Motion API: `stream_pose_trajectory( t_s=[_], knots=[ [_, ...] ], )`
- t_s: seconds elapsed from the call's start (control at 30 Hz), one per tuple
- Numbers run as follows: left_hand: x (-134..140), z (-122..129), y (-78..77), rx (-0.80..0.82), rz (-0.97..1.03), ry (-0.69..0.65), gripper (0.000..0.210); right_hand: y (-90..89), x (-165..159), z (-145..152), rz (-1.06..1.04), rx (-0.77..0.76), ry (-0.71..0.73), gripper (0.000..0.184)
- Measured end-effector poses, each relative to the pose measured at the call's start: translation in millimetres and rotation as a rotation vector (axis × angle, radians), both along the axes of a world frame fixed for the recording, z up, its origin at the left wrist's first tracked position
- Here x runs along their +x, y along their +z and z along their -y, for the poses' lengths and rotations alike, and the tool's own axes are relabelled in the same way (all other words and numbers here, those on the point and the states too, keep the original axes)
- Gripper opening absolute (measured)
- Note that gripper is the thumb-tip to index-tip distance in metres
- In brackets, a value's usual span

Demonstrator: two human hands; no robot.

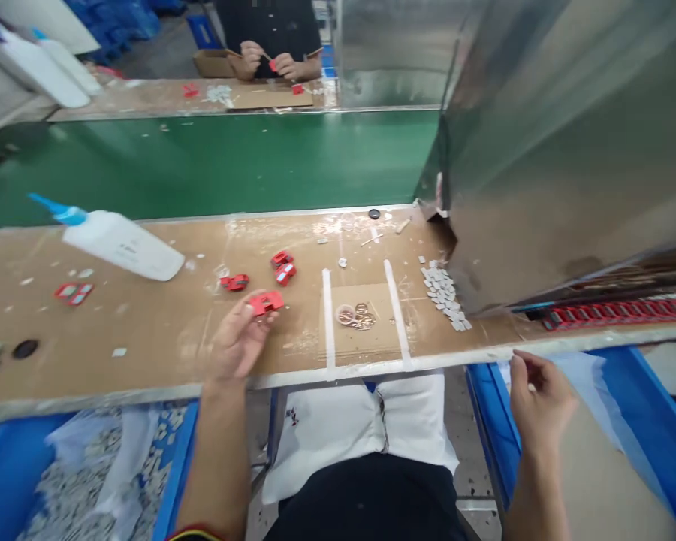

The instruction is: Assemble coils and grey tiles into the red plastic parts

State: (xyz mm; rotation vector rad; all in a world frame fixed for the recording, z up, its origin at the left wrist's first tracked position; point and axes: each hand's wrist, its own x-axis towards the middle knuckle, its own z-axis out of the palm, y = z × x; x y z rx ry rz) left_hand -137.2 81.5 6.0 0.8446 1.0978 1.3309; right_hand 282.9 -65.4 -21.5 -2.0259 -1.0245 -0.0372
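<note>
The left hand (241, 340) was raised over the front part of the brown cardboard-covered tabletop (169, 330), its thumb and fingers pinching a small red plastic piece with a dark opening (266, 302). Just beyond that piece lay a low red plastic part (235, 282) and, to its right, a cluster of red plastic parts with a pale face (283, 268). The right hand (542, 402) hung just off the front edge, above a blue plastic bin (487, 409), its fingers curled with thumb and forefinger close together; whether anything was caught between them could not be told. Between the hands, two white tape strips (397, 315) flanked a flat cardboard patch (338, 346) bearing a little pile of small bronze-coloured pieces (363, 318) and a pale round ring (345, 315). To the right of it was a spread of small grey square tiles (444, 295), near a large shiny metal panel (568, 150), and farther right ran a long row of red parts (625, 312). On the left, a white plastic bottle with a blue nozzle (127, 244) lay on its side, near a flat red pair with pale insets (74, 293). Across the green belt (259, 161), a co-worker (270, 34) held a small red part (273, 65).
</note>
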Motion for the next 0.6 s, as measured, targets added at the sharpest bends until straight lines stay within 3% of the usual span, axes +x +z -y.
stream_pose_trajectory(
  t_s=[0.1, 0.3, 0.43, 0.6],
  knots=[
    [19.3, 11.2, -6.8, -0.062, 0.16, -0.048, 0.053, -2.5, -25.9, -2.1, -0.122, -0.022, 0.131, 0.036],
    [47.3, 18.6, -22.5, -0.051, 0.229, -0.166, 0.05, 0.1, -73.3, -34.3, -0.205, -0.087, 0.491, 0.03],
    [52.3, 23.4, -29.8, -0.06, 0.241, -0.164, 0.045, 6.0, -103.0, -56.5, -0.227, -0.077, 0.669, 0.023],
    [48.2, 31.5, -39.6, -0.107, 0.303, -0.213, 0.061, 4.6, -134.1, -82.4, -0.277, -0.049, 0.826, 0.019]
  ],
)
